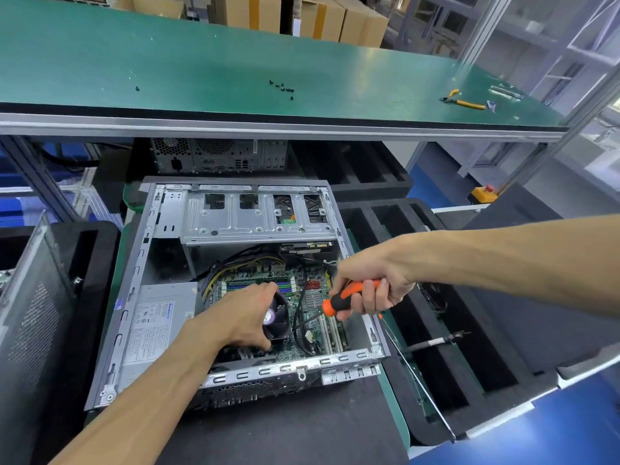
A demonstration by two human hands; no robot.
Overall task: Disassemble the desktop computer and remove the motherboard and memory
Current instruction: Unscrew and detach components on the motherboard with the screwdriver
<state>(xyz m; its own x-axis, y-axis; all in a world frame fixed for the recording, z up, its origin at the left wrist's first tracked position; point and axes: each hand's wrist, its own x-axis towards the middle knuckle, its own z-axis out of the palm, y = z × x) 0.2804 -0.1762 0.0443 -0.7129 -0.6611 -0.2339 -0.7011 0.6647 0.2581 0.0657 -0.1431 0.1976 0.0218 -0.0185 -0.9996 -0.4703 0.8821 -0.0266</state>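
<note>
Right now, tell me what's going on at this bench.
A person is working inside an open desktop case. The left hand holds the CPU cooler fan on the motherboard. The right hand grips an orange-and-black screwdriver, tip down beside the fan. Loose screws lie on the green shelf.

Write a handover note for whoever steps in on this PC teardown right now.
Left hand: grips the CPU cooler fan inside the open case.
Right hand: holds the orange-and-black screwdriver, its shaft angled down toward the board beside the fan.
Motherboard: in the case, cables attached.
Memory slots: just behind the left hand; whether sticks are seated is unclear.
Done: side panel off; loose screws lie on the green shelf.
Left: cooler, cables, memory, board screws, lifting the board out.
</note>
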